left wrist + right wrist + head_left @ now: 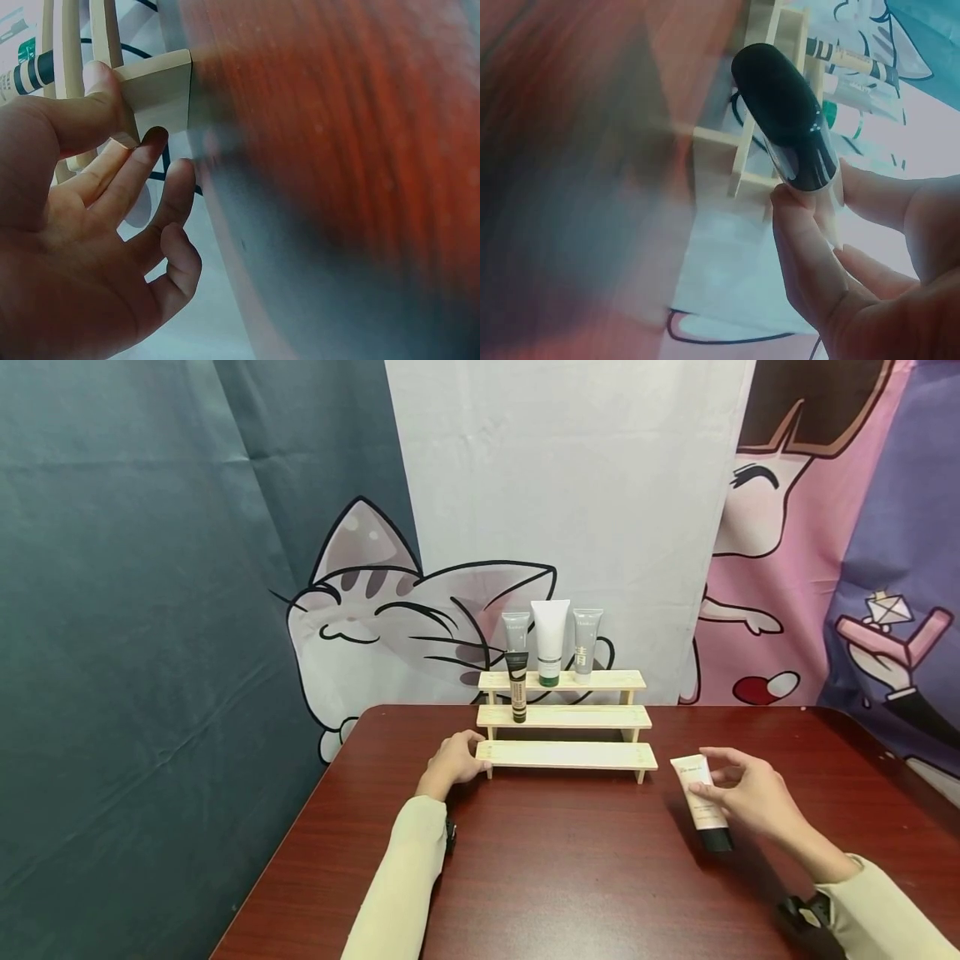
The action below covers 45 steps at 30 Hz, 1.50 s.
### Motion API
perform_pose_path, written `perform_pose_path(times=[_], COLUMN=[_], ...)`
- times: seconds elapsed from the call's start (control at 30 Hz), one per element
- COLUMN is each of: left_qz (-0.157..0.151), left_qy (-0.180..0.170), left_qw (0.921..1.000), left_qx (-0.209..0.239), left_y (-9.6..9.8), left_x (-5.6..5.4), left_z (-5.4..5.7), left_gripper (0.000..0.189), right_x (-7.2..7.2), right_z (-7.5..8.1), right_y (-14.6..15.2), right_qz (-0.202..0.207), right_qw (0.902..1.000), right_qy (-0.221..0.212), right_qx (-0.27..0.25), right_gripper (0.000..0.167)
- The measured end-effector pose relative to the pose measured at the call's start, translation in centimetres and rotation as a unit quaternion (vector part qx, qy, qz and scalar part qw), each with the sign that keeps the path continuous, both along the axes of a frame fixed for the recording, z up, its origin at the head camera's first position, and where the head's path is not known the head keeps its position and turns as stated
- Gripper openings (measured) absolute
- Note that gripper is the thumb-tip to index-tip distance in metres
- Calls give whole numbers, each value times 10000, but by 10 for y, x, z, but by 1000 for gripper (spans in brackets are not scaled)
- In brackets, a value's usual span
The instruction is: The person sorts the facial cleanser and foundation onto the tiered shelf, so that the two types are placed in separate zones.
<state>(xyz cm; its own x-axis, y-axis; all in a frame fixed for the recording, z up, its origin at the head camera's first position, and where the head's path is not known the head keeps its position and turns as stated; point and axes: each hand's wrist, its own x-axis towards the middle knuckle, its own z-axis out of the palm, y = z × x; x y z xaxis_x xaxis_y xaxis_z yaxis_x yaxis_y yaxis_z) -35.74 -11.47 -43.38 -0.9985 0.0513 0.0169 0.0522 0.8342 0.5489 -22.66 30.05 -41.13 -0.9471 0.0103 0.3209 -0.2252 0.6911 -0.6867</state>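
My right hand [753, 793] pinches a cream-coloured squeeze tube [699, 793] between thumb and fingers, to the right of the rack. The tube tilts with its black cap [780, 97] downward, over the table. At the left end of a three-step wooden display rack [566, 755], my left hand [453, 763] grips the lowest step; in the left wrist view the thumb lies on one side of the wood, fingertips on the other. A slim black-and-beige tube [518, 689] stands at the left of the middle step.
On the top step stand a white tube [551, 639] with a green cap and two grey tubes, one at its left [516, 631] and one at its right [586, 643]. The rack is on a reddish-brown table [555, 877]. Behind hangs a cartoon-printed curtain [480, 485].
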Motion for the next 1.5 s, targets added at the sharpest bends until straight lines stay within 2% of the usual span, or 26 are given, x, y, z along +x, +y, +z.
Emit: perform_pose_path(times=[0.63, 1.13, 1.5], left_qz=[2, 3, 14], left_qy=[-31, -40, -86], left_qw=[10000, 10000, 9999], left_qx=[-45, -50, -92], left_y=[1, 1, 1], left_x=[0, 0, 0], left_z=[1, 2, 1], left_gripper=[47, 46, 48], right_x=[-18, -35, -52], right_z=[18, 31, 30], right_y=[-38, -70, -85], right_qz=[188, 328, 342], right_qw=[9990, 9886, 9774], right_qy=[325, 808, 1043], right_qx=[-261, -1231, -1805], right_gripper=[57, 53, 57])
